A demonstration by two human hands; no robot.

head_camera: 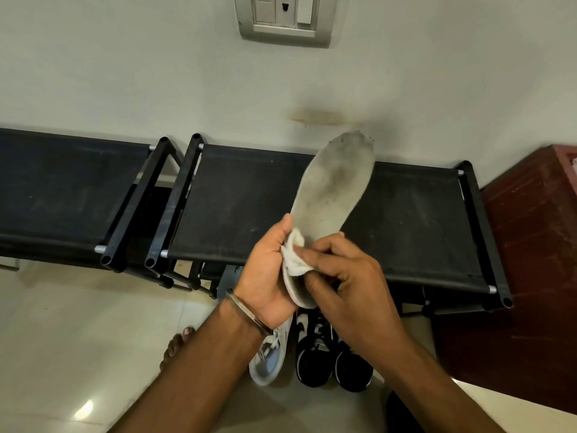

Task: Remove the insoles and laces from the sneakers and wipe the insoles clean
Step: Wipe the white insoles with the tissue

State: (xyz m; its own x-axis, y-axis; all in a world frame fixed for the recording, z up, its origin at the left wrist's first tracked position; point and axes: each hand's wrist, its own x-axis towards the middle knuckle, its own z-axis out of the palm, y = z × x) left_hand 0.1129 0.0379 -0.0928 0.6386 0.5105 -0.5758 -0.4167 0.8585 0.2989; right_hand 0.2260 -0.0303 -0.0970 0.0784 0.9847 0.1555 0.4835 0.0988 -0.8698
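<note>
Two hands on one insole [332, 195], held up in front of the black shoe rack [406, 220]. Left hand [265, 276] grips the heel end from below, fingers curled round the edge. Right hand [343, 276] pinches a white cloth [295, 257] against the insole just above the left grip. Insole's long axis runs up and slightly right, away from both grips; toe end points to the wall, dirty face toward camera. Grey grime is heaviest at the toe, well beyond the cloth. Best approach, I judge: keep the heel clamped firm, stroke cloth along the length toward the toe, refold cloth when soiled. Sneakers [312, 348] sit on the floor below the hands.
</note>
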